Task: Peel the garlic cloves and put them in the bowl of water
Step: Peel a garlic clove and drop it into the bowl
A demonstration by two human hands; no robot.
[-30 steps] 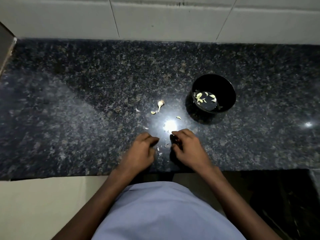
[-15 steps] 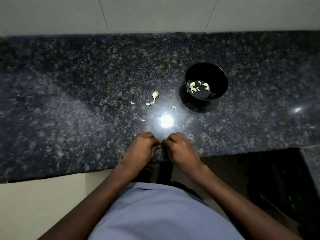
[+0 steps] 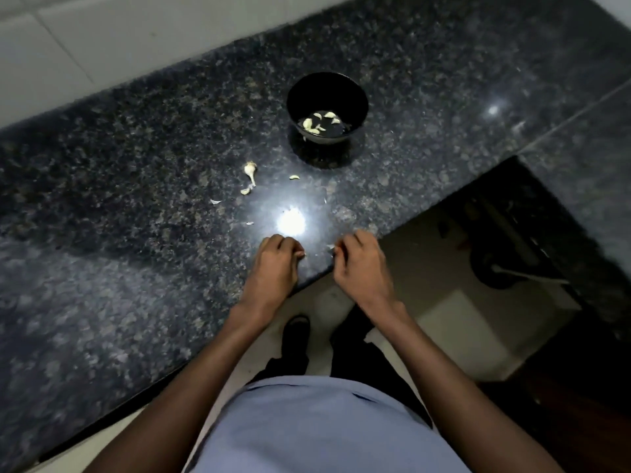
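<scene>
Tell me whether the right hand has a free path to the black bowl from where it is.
Probably yes. The right hand sits at the counter edge, and only bare granite counter lies between it and the black bowl. Its fingers pinch a small pale scrap.

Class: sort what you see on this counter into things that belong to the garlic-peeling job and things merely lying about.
Belonging to the job:
round black bowl of water
peeled pale garlic cloves in it
left hand
right hand

Lying about:
bare pale garlic stem
thin papery skin scraps
speckled dark granite counter

Black bowl [image 3: 327,93]; speckled dark (grey-flecked) countertop [image 3: 136,186].
</scene>
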